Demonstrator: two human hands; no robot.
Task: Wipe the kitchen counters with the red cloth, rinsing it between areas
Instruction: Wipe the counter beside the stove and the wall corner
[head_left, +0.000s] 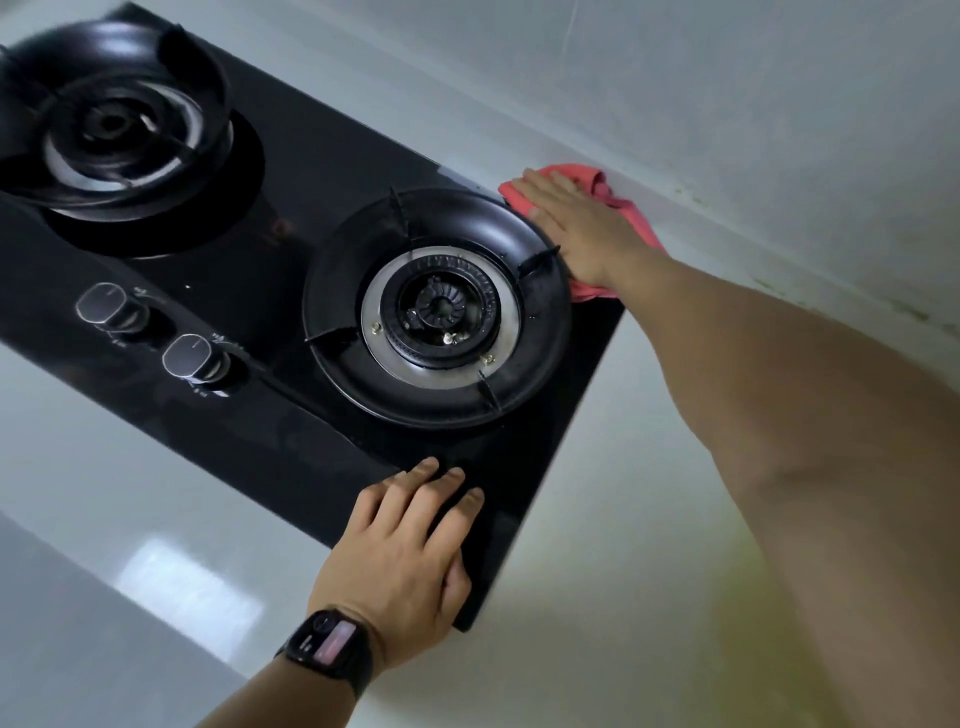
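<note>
1. Red cloth (631, 210) lies bunched at the back of the worktop (623, 519), on the strip between the gas hob's (291, 208) rear right corner and the wall (727, 104), with one end lapping onto the black glass.
2. Right hand (576, 223) lies flat on top of the cloth, fingers straight and close together, palm down, pressing it against the surface; the bare forearm reaches in from the lower right.
3. Left hand (405, 551) rests on the hob's front right corner, fingers stretched out and slightly spread on the glass, holding nothing. A dark smartwatch (327, 644) with a lit screen sits on that wrist.
4. Right burner (436, 306), with its round black pan support, stands just beside the cloth; the heel of the right hand is close to the support's rim, though contact cannot be told.
5. Left burner (114, 124) sits towards the hob's far left end, somewhat blurred.
6. Two round control knobs (150, 332) stand side by side near the hob's front edge, left of the right burner.
7. Worktop is pale and glossy, with a bright reflection near its front left edge.
</note>
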